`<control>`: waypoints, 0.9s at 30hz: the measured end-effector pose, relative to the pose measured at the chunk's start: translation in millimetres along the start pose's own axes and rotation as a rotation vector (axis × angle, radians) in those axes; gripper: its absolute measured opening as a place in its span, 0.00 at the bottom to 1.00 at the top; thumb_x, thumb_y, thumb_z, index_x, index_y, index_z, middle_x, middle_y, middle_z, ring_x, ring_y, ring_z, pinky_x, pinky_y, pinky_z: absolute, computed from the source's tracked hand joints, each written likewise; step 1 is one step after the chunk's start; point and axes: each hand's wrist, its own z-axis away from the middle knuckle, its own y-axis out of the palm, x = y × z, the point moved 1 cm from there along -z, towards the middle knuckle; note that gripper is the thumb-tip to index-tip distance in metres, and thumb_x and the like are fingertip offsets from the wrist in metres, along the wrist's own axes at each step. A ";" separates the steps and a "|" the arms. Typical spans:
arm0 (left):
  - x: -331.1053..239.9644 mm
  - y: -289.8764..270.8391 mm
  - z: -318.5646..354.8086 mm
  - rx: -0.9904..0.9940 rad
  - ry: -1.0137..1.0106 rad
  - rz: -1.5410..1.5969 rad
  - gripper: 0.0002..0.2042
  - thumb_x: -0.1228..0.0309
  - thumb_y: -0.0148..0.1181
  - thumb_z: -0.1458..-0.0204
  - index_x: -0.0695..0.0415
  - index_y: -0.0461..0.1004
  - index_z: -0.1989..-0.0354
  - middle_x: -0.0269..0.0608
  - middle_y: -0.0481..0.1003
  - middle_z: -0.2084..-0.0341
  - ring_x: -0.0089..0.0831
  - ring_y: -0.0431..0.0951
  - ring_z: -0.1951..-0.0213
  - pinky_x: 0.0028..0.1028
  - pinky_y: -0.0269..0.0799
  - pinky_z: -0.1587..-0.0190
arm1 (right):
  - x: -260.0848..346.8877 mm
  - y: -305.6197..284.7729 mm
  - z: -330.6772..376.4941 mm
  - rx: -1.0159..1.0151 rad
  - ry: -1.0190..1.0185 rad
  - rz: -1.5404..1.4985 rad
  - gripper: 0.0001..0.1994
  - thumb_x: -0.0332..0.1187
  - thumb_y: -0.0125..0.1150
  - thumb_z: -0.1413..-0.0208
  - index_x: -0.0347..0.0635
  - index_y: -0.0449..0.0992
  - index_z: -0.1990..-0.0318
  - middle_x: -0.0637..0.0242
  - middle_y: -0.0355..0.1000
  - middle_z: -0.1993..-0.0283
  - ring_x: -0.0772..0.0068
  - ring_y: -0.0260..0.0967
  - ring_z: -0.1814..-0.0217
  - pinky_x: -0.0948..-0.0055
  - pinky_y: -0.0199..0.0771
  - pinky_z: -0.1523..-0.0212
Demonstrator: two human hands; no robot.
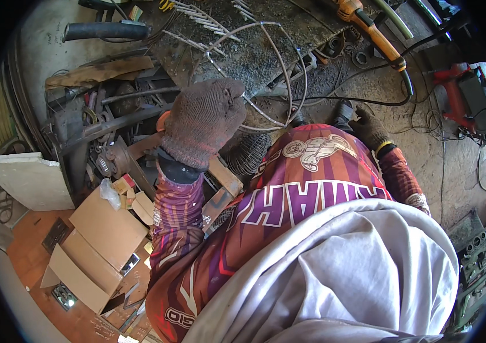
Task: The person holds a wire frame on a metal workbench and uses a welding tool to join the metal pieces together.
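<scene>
My left hand, in a dirty brown knitted glove, is raised at centre left with its fingers closed. It grips a frame of bent thin metal rod, whose hoops and straight pieces reach out past the knuckles to the right. The glove hides the exact place of the grip. Down at my right side hangs my right hand, in a dark glove with a yellow cuff. Its fingers are loosely apart, and I see nothing in them. Under the frame is a dark work surface strewn with grit.
Several short rods lie at the far side. An orange power tool trails a black cable. A red and black machine stands right. Scrap metal and an open cardboard box crowd the left. A wire coil lies near my body.
</scene>
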 end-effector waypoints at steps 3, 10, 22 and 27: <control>2.0 -0.4 0.9 0.011 0.065 -0.007 0.08 0.70 0.59 0.48 0.57 0.79 0.61 0.51 0.78 0.68 0.50 0.80 0.65 0.39 0.76 0.62 | -8.0 2.2 -6.8 0.019 0.011 -0.035 0.33 0.41 0.62 0.40 0.39 0.62 0.30 0.44 0.77 0.46 0.54 0.77 0.44 0.64 0.74 0.42; 2.5 0.7 8.6 0.004 0.021 -0.031 0.08 0.71 0.59 0.48 0.56 0.79 0.60 0.50 0.78 0.67 0.50 0.79 0.63 0.41 0.75 0.61 | 1.4 -2.2 0.5 0.015 0.000 0.007 0.34 0.40 0.63 0.40 0.36 0.61 0.29 0.46 0.75 0.44 0.58 0.78 0.47 0.64 0.75 0.45; 3.9 0.8 9.7 -0.056 0.018 0.002 0.08 0.70 0.60 0.48 0.56 0.79 0.61 0.46 0.78 0.68 0.50 0.79 0.64 0.41 0.75 0.61 | 10.0 -4.8 3.8 -0.009 -0.016 -0.027 0.34 0.40 0.62 0.41 0.37 0.61 0.29 0.44 0.77 0.48 0.57 0.77 0.46 0.64 0.74 0.44; 4.0 6.8 5.8 -0.084 0.099 -0.037 0.08 0.71 0.60 0.49 0.56 0.79 0.61 0.47 0.77 0.70 0.48 0.79 0.65 0.40 0.75 0.62 | 3.4 -2.2 1.9 0.035 0.012 -0.025 0.34 0.40 0.61 0.41 0.38 0.61 0.29 0.43 0.75 0.44 0.55 0.76 0.43 0.64 0.72 0.42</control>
